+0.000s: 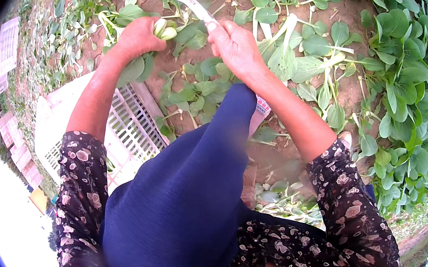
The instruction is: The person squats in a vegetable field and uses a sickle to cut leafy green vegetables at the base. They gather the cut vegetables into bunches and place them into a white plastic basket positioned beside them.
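Observation:
My left hand (139, 38) is closed around pale-stemmed leafy greens (165, 30), probably bok choy. Their cut stem ends stick out past my thumb, and leaves hang below my wrist. In my right hand (233, 46) is a sickle-shaped harvesting knife (189, 5). Its curved blade points up and to the left, apart from the greens. Loose leaves and cut stems (288, 38) lie on the soil just right of my right hand. Most of the knife's handle is hidden by my fingers.
A white slatted plastic crate (133, 121) stands left of my blue-clad knee (215, 145), with greens partly visible inside. Standing leafy plants (405, 80) form a dense row on the right. More crates (7, 45) lie at the far left. Discarded leaves (200, 90) litter the brown soil.

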The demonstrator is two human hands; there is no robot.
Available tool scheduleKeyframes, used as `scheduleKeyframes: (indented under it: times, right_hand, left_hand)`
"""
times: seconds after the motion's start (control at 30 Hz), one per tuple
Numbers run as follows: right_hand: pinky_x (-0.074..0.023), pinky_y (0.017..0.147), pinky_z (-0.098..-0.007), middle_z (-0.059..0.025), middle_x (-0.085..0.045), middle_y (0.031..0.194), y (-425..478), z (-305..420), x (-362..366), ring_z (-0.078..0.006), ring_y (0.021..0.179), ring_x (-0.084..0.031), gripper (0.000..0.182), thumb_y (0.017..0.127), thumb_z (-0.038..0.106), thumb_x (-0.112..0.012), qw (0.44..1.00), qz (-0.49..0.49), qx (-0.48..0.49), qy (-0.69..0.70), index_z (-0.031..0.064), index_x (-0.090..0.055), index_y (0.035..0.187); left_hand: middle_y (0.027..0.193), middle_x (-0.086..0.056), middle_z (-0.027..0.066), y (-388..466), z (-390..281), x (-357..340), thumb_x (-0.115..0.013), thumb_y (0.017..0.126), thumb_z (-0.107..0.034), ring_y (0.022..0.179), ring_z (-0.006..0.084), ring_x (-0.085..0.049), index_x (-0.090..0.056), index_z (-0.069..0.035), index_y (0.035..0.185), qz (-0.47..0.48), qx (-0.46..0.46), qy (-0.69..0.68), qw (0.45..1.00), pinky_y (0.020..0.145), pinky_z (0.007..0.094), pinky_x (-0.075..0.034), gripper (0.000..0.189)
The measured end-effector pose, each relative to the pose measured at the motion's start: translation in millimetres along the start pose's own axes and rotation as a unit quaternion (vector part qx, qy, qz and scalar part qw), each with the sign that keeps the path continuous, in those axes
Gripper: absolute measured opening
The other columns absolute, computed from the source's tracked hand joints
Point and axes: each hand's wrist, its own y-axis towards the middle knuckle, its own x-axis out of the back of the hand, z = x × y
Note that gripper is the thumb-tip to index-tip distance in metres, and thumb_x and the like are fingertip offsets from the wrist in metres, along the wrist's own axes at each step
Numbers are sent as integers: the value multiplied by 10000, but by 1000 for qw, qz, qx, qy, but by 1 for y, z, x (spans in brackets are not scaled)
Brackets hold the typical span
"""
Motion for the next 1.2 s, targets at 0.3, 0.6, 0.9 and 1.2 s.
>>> scheduleKeyframes:
  times: [0.3, 0.6, 0.9, 1.2]
  right_hand:
    - [-504, 770, -542, -254, -679, 876, 18, -29, -41, -436, 844, -664, 354, 940, 316, -580, 966, 88, -49, -240, -30, -588, 1016]
    - [-514, 752, -538, -252, -681, 857, 39, -40, -55, -439, 834, -666, 328, 936, 308, -604, 961, 64, -1, -269, -13, -588, 1005]
    - [-512, 804, -530, -233, -692, 903, 49, -48, -40, -424, 893, -668, 314, 931, 324, -620, 956, 106, -39, -270, 17, -637, 994]
    - [-520, 826, -512, -222, -699, 935, 48, -54, -45, -416, 923, -671, 355, 930, 353, -623, 935, 160, -55, -311, 14, -666, 1030]
  left_hand:
    - [1525, -433, 66, -40, 0, -83, -780, 663, -180, 914, 305, -702, -633, -85, 1156, -169, 7, 149, 974, 784, 414, -571, 524]
    - [1386, -539, 37, -34, 14, -85, -749, 695, -200, 902, 303, -696, -616, -57, 1150, -193, 19, 123, 973, 783, 417, -567, 496]
    - [1368, -574, -25, -38, 34, -86, -758, 684, -247, 968, 275, -689, -654, -75, 1186, -202, 25, 52, 978, 840, 397, -563, 541]
    - [1250, -649, 48, -33, 37, -84, -767, 680, -269, 963, 264, -691, -681, -87, 1159, -238, 11, -7, 971, 866, 380, -552, 520]
